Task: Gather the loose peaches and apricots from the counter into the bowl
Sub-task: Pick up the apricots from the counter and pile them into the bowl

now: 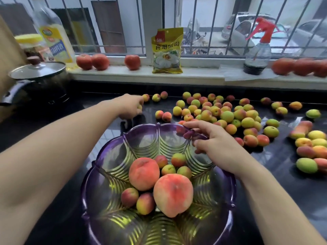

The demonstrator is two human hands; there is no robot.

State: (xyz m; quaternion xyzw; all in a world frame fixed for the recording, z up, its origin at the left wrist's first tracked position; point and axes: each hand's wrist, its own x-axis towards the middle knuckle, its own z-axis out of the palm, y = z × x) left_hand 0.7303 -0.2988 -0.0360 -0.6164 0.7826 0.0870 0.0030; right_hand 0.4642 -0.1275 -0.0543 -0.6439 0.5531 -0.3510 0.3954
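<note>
Upper left: clear oil bottle (51, 32) with yellow label, and just left of it a jar with a yellow lid (31, 45). Below them a black pot (39, 85) with a glass lid (36, 70). White windowsill (141, 73) across the upper frame: three tomatoes (100, 61) left of centre, a yellow food packet (167, 50) standing upright at centre, a spray bottle with a red trigger (258, 50) to the right, more tomatoes (300, 66) at the far right edge. Window bars (208, 23) behind, with parked cars (247, 30) outside.
</note>
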